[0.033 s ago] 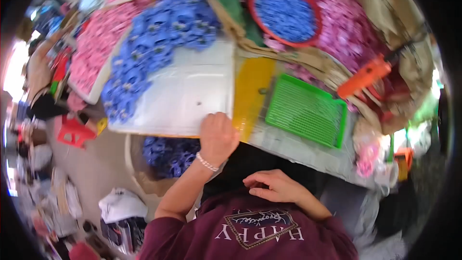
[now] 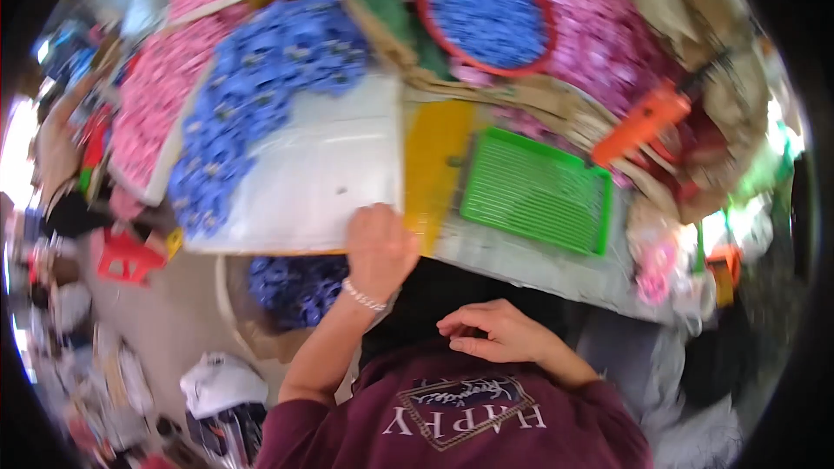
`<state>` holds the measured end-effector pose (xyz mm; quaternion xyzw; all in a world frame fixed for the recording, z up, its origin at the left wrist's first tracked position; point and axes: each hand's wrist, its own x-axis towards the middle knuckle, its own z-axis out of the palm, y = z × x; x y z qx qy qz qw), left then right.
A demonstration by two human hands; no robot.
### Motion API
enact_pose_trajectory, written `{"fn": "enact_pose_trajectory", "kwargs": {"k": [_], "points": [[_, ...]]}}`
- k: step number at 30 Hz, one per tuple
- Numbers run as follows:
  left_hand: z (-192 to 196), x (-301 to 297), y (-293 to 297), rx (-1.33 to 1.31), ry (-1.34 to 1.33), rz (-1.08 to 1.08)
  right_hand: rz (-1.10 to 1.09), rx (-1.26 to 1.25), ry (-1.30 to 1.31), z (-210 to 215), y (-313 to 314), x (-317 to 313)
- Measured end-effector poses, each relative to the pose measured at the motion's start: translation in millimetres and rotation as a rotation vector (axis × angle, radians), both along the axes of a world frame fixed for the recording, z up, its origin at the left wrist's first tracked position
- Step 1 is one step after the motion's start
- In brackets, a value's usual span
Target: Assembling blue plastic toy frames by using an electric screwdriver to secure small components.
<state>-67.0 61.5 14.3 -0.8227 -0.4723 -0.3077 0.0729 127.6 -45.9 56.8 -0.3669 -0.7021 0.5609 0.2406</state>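
Note:
My left hand [image 2: 380, 247], with a pale bracelet at the wrist, is closed at the front right corner of a white tray [image 2: 317, 182]. Its fingers are bent and slightly blurred; what they hold, if anything, is hidden. Blue fabric flowers [image 2: 230, 117] cover the tray's left and far parts, and a small dark spot lies on the bare white surface. Over my lap, my right hand [image 2: 499, 332] hovers or rests with loosely bent fingers, thumb apart and nothing visible in it. Right of the tray lies a yellow strip [image 2: 437, 165].
A green ridged tray [image 2: 534, 195] lies to the right, near an orange tool [image 2: 641, 124]. Behind are a red basin [image 2: 546, 56] of blue pieces and piles of pink petals [image 2: 599, 43]. Below the table's left side, a container [image 2: 230, 304] holds darker blue flowers. A red stool [image 2: 124, 254] stands left.
The whole view has shifted slightly, so the table and its things appear a little farther left. Both hands keep much the same pose.

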Motion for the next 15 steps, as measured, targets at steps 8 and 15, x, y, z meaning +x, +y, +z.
{"fn": "enact_pose_trajectory", "kwargs": {"k": [8, 15], "points": [[3.9, 25.9, 9.4, 0.078, -0.028, 0.035, -1.314, 1.097, 0.276, 74.1, 45.0, 99.8], [-7.7, 13.3, 8.9, 0.098, -0.001, 0.062, -1.213, 0.788, 0.171, 71.1, 139.7, 121.3]]}}
